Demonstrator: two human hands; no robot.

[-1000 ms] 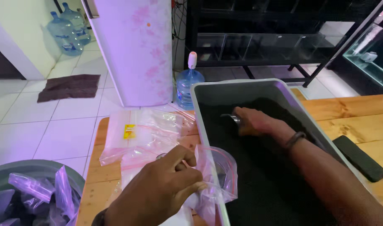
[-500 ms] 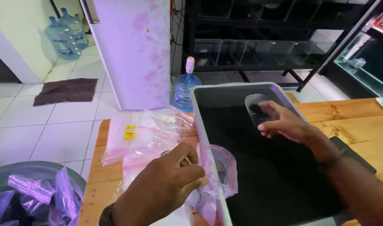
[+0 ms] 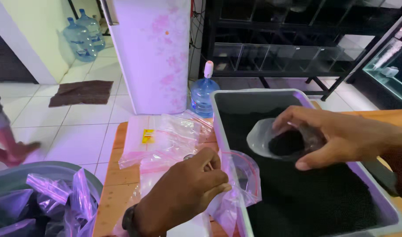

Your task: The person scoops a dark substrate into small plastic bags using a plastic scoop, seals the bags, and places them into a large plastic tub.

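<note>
- Standing on white floor tiles, a wooden table (image 3: pixel 117 184) carries a grey plastic tray (image 3: pixel 387 206) filled with fine black granules (image 3: pixel 310 197); a pink-flowered fridge (image 3: pixel 155 52) and dark metal shelving (image 3: pixel 297 39) rise behind.
- Three blue water jugs show: two by the yellow wall (image 3: pixel 84 37), one by the fridge (image 3: pixel 204 94).
- The right hand (image 3: pixel 341 136) curls its fingers around one clear plastic scoop (image 3: pixel 275 140), loaded with black grains, above the tray.
- The left hand (image 3: pixel 183 193) pinches open a thin zip bag (image 3: pixel 238 184) at the tray's edge.
- More flat clear bags (image 3: pixel 165 136) lie on the table.
</note>
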